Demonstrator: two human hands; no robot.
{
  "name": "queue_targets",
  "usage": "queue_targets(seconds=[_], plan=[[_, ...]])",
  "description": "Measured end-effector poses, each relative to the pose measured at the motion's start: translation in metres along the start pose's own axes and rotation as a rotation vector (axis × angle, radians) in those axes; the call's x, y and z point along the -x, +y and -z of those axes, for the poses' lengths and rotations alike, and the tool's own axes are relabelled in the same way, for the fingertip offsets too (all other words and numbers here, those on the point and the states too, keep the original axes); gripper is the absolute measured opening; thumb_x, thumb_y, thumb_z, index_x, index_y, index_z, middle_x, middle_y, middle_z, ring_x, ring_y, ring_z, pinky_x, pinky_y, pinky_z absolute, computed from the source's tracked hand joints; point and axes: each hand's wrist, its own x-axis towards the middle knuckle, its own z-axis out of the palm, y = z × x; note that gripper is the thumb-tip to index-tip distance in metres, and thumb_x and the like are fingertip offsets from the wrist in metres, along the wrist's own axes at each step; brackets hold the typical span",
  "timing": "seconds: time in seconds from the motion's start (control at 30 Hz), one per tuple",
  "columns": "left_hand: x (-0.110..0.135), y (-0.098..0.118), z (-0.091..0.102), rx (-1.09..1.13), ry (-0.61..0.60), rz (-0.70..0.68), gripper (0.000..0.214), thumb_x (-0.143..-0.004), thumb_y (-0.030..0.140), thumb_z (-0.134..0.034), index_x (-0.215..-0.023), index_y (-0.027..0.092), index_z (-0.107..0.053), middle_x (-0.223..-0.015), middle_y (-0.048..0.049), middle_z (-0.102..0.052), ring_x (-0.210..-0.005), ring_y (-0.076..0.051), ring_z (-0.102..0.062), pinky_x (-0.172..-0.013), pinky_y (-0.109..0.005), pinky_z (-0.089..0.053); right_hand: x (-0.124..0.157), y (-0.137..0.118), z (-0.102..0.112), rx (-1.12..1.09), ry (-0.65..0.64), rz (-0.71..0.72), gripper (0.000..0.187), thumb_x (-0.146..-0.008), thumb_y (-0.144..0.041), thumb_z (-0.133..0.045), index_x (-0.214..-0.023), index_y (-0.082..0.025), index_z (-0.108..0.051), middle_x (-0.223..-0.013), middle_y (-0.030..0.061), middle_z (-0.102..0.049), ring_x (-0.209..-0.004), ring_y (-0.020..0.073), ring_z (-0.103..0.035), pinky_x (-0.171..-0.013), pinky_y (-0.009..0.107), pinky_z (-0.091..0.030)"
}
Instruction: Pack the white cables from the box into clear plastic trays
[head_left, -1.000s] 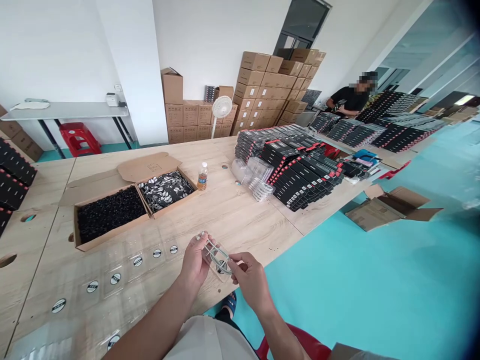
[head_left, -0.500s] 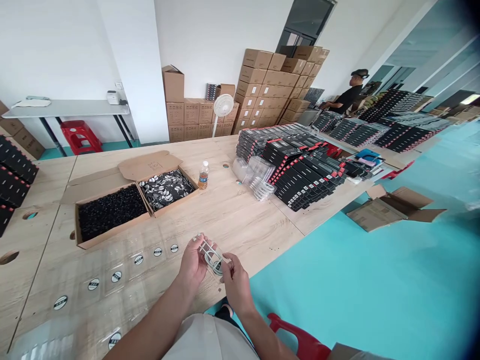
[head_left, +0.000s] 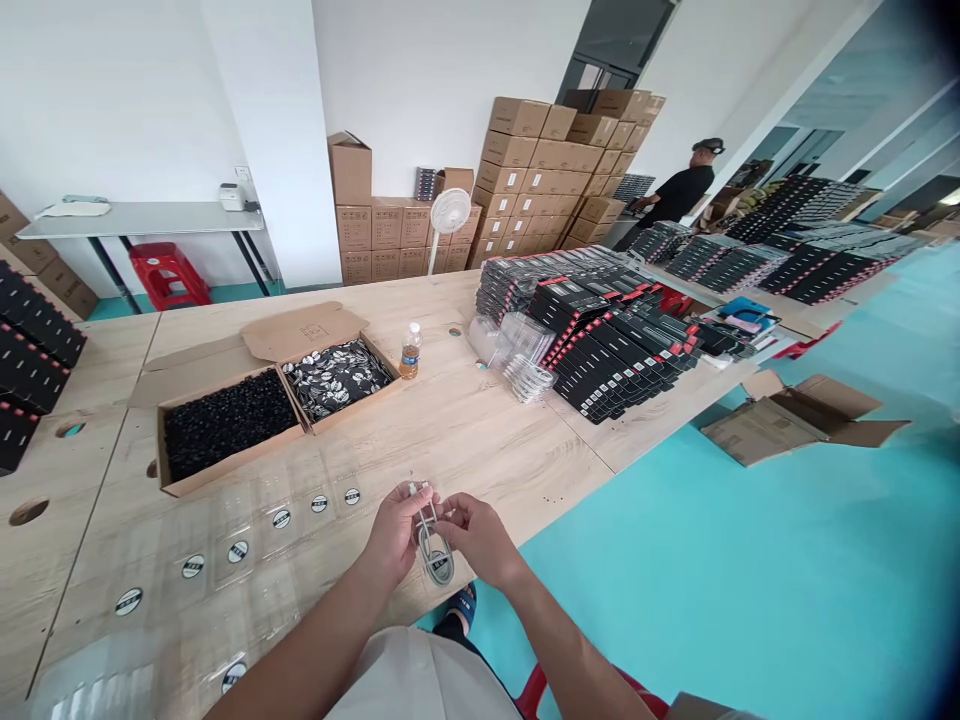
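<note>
My left hand (head_left: 396, 532) and my right hand (head_left: 474, 535) meet over the near edge of the wooden table (head_left: 480, 430). Both pinch a clear plastic blister pack (head_left: 433, 545) with a coiled white cable and a round black label inside. The pack hangs roughly upright between the fingers, its top near my thumbs. A row of more clear packs with round labels (head_left: 277, 520) lies flat on the table just left of my left hand.
An open cardboard box (head_left: 277, 405) holds small black parts on the left and black-and-white bags on the right. A bottle (head_left: 409, 352) stands beside it. Stacks of black retail packs (head_left: 600, 340) fill the right. A person (head_left: 679, 190) stands far back by stacked cartons (head_left: 555, 170).
The pack has turned from lying slanted across my hands to hanging upright. My right hand moved up and closer to my left. The far person turned away.
</note>
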Motion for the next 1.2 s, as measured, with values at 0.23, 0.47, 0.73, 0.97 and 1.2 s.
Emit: queue_targets(seconds=[0.23, 0.47, 0.73, 0.97, 1.2], plan=[[-0.005, 0.001, 0.004, 0.049, 0.028, -0.003, 0.033, -0.057, 0.029, -0.084, -0.076, 0.016, -0.061, -0.069, -0.0007, -0.066, -0.06, -0.013, -0.062, -0.056, -0.024, -0.047, -0.003, -0.006, -0.003, 0.196, 0.036, 0.019, 0.01, -0.075, -0.026, -0.061, -0.084, -0.02, -0.062, -0.055, -0.0065, -0.049, -0.053, 0.0101, -0.045, -0.052, 0.022, -0.033], [-0.003, -0.001, -0.004, 0.049, -0.019, -0.062, 0.03, -0.056, 0.029, -0.084, -0.069, 0.015, -0.06, -0.063, -0.0006, -0.065, -0.056, -0.014, -0.062, -0.059, -0.028, -0.049, -0.011, -0.002, -0.008, 0.291, 0.012, 0.036, 0.018, -0.068, -0.027, -0.07, -0.073, -0.02, -0.055, -0.062, -0.0062, -0.05, -0.058, 0.0101, -0.044, -0.053, 0.022, -0.031], [-0.006, 0.013, 0.003, 0.061, -0.034, 0.015, 0.026, -0.063, 0.023, -0.08, -0.081, 0.015, -0.064, -0.073, -0.0025, -0.066, -0.065, -0.015, -0.063, -0.062, -0.027, -0.049, -0.009, 0.008, -0.017, 0.034, 0.044, 0.019, 0.038, -0.07, -0.036, -0.072, -0.102, -0.021, -0.06, -0.059, -0.0071, -0.044, -0.055, 0.0103, -0.041, -0.051, 0.022, -0.029], [-0.001, 0.026, 0.008, 0.087, -0.23, 0.07, 0.028, -0.063, 0.008, -0.073, -0.089, 0.015, -0.068, -0.086, -0.0058, -0.068, -0.081, -0.018, -0.064, -0.068, -0.026, -0.05, 0.01, 0.014, -0.02, -0.279, 0.047, 0.048, 0.051, -0.076, -0.047, -0.068, -0.117, -0.019, -0.054, -0.058, -0.0094, -0.032, -0.049, 0.0077, -0.03, -0.044, 0.02, -0.025], [0.004, 0.031, 0.003, 0.083, -0.329, 0.073, 0.026, -0.068, 0.014, -0.073, -0.094, 0.015, -0.07, -0.09, -0.0064, -0.069, -0.082, -0.017, -0.064, -0.075, -0.027, -0.049, 0.021, 0.001, -0.019, -0.307, 0.05, 0.051, 0.054, -0.075, -0.047, -0.069, -0.118, -0.02, -0.054, -0.058, -0.0089, -0.035, -0.049, 0.007, -0.031, -0.045, 0.02, -0.025]])
